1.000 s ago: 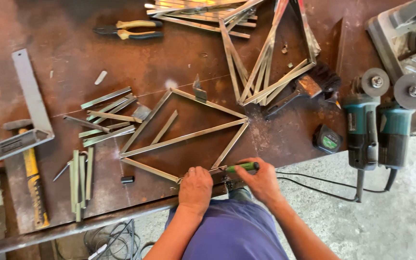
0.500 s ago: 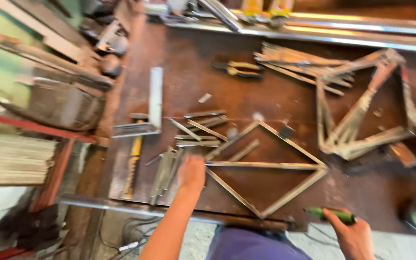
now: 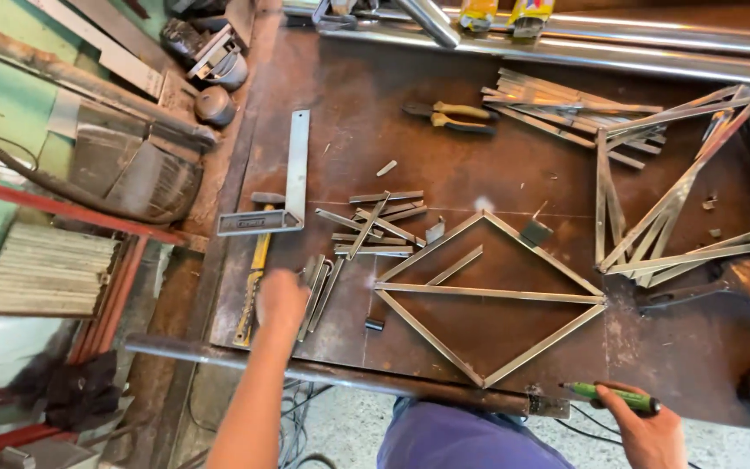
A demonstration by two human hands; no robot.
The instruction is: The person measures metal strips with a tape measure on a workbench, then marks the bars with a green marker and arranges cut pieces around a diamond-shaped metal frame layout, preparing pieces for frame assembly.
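My left hand (image 3: pixel 280 300) reaches over the left part of the rusty steel table (image 3: pixel 444 139), right beside a few short metal strips (image 3: pixel 319 287) lying near the front edge; it looks blurred and I see nothing in it. My right hand (image 3: pixel 648 430) is at the table's front right edge and grips a green marker (image 3: pixel 614 396). Between the hands lies a diamond-shaped frame (image 3: pixel 488 295) of thin metal bars with a crossbar.
A steel try square (image 3: pixel 284 195) and a yellow-handled hammer (image 3: pixel 253 278) lie at the left. A loose pile of short strips (image 3: pixel 379 221) sits behind the frame. Stacked welded frames (image 3: pixel 687 191), pliers (image 3: pixel 449 117) and long tubes (image 3: pixel 566 43) fill the back right.
The view has swung left. My left hand has moved from the diamond frame's front corner out to the strips at the left; my right hand stayed at the front edge with the marker.
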